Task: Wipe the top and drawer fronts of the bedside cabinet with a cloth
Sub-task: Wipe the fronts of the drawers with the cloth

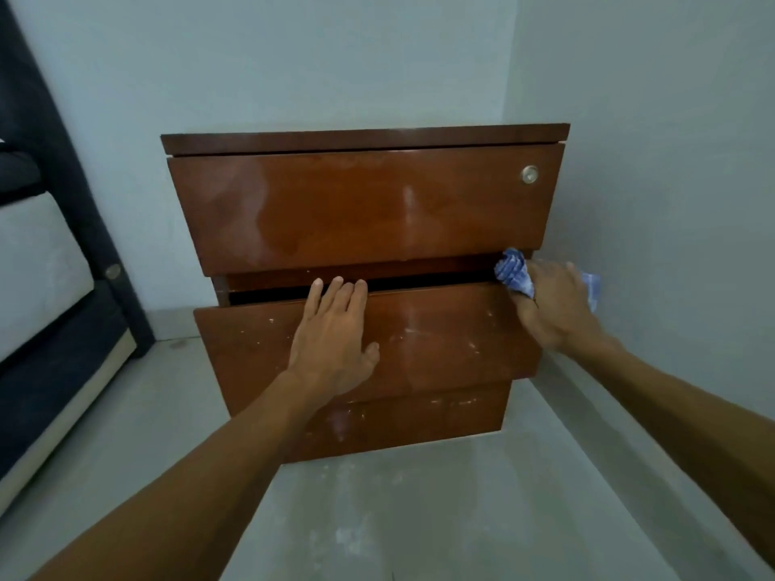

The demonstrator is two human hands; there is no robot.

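Observation:
A brown wooden bedside cabinet (360,203) with three drawer fronts stands in a wall corner. Its top drawer has a round metal lock (530,175). The middle drawer (440,333) is pulled out a little, with a dark gap above it. My left hand (331,337) lies flat on the middle drawer front, fingertips at its upper edge. My right hand (553,304) holds a crumpled blue cloth (513,272) against the upper right corner of that drawer. The bottom drawer front (419,421) shows pale smears and specks.
A dark bed frame with a pale mattress (37,266) stands on the left. Grey walls close in behind and to the right of the cabinet. The grey floor (377,530) in front carries dusty marks.

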